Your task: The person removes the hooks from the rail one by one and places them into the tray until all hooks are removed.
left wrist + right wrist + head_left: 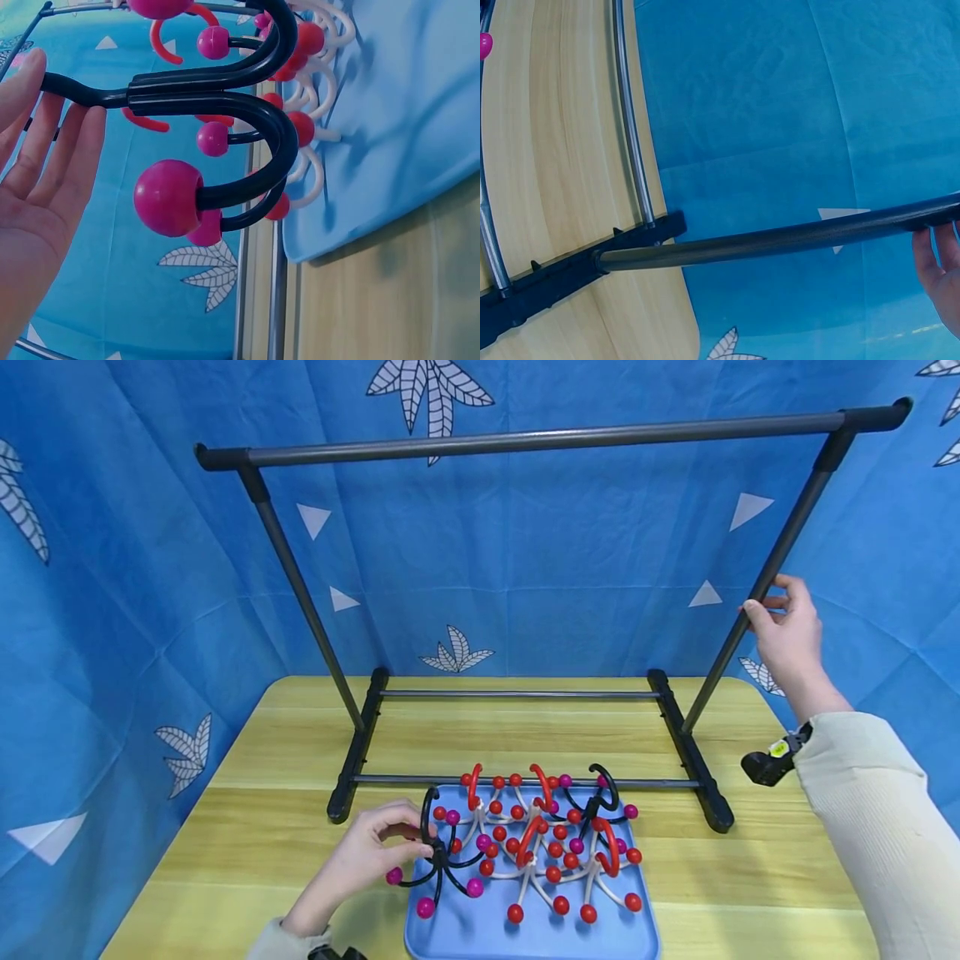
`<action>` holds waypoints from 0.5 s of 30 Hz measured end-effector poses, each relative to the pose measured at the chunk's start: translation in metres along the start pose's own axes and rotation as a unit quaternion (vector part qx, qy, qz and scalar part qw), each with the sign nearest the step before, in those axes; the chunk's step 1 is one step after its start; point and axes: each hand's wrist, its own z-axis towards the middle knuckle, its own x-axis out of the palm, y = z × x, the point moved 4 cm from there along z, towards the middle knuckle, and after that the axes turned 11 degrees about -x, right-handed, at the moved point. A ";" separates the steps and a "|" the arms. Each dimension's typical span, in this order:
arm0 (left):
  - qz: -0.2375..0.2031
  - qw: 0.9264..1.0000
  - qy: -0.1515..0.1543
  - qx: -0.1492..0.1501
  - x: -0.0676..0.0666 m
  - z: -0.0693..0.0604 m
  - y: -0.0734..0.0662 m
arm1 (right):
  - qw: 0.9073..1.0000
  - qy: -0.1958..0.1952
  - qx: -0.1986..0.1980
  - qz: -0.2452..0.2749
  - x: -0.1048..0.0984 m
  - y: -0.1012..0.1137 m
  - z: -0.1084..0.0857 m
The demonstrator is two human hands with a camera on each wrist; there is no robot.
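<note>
My left hand [375,847] pinches the stem of a black multi-arm hook [438,852] with magenta ball tips, over the left side of a blue tray [540,935]. In the left wrist view, thumb and fingertips meet the hook's stem [82,91], and its curved arms point toward the tray. Several white hooks with red balls and red curved tops, such as this white hook [531,868], crowd the tray. A second black hook [596,806] stands at the back right. My right hand [787,631] holds the right post of a dark garment rack [783,539], thumb in front.
The rack's top bar [540,441] spans above the wooden table [247,827]. Its two black feet [686,747] rest on the table, joined by two thin rods [517,694]. A blue patterned cloth [517,552] hangs behind and at the sides.
</note>
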 end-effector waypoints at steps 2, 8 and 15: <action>-0.004 1.000 0.005 0.000 0.002 0.000 -0.001 | 1.000 -0.001 0.001 -0.001 -0.001 0.000 0.001; -0.013 1.000 0.025 0.005 0.013 0.000 0.001 | 1.000 0.002 0.007 0.006 -0.001 0.000 0.003; -0.032 0.998 0.052 0.007 0.024 0.000 0.009 | 1.000 0.000 0.006 0.008 0.000 0.000 0.002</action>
